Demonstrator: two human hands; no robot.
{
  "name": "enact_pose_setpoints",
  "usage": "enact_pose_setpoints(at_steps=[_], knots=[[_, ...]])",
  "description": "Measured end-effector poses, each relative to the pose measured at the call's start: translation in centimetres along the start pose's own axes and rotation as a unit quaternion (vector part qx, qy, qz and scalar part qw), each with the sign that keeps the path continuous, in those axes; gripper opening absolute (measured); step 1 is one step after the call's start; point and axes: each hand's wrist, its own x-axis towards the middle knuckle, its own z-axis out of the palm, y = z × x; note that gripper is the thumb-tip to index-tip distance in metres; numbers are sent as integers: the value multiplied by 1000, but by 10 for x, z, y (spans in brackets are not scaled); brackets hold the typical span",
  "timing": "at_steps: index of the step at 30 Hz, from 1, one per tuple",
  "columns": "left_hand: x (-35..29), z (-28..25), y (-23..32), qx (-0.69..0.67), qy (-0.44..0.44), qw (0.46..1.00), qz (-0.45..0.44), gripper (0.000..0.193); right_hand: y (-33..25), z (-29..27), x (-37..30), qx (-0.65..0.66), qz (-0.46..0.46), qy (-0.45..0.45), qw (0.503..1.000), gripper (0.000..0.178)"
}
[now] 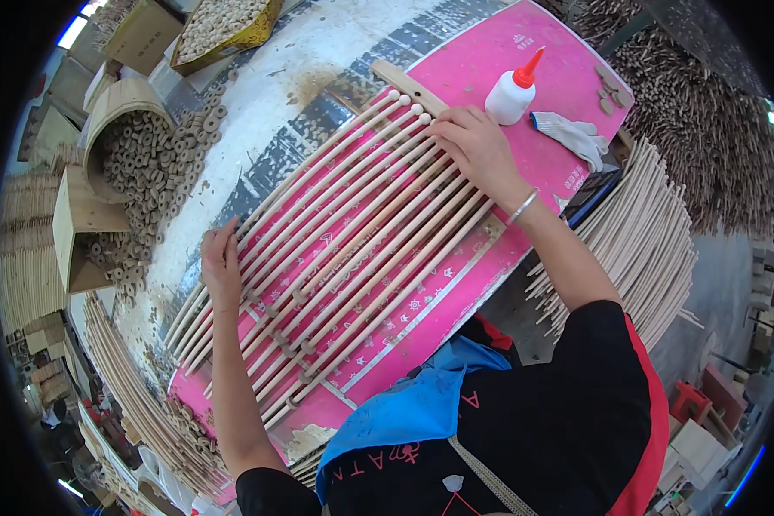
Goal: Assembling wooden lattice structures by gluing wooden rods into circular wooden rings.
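Observation:
A row of thin wooden rods [353,228] lies slanting side by side across a pink board [456,52]. Small wooden balls [404,101] cap the far ends of the leftmost rods, close to a flat wooden bar [408,88]. My right hand [476,148] is over the far rod ends, its fingers closed beside the last visible ball; whatever they pinch is hidden. Above the left edge of the row, my left hand [221,262] has thumb and fingers drawn together, with their contents not visible. Brown wooden rings [275,337] sit around several rods toward their near ends.
A white bottle with a red nozzle [512,93] stands beyond my right hand, near a white glove [572,136]. Loose rings [138,159] spill from a tipped tub on the left. A yellow tray [258,33] holds wooden balls. Bundled rods [641,241] lie at right.

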Motion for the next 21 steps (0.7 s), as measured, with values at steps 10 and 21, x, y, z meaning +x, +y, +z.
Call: enact_pose_setpoints(at_steps=[10, 21], knots=[[0, -1, -12, 49, 9, 999, 15, 30, 26, 33, 31, -40, -27, -4, 999, 4], [-9, 3, -4, 74, 10, 997, 23, 31, 28, -8, 19, 10, 42, -16, 999, 10]])
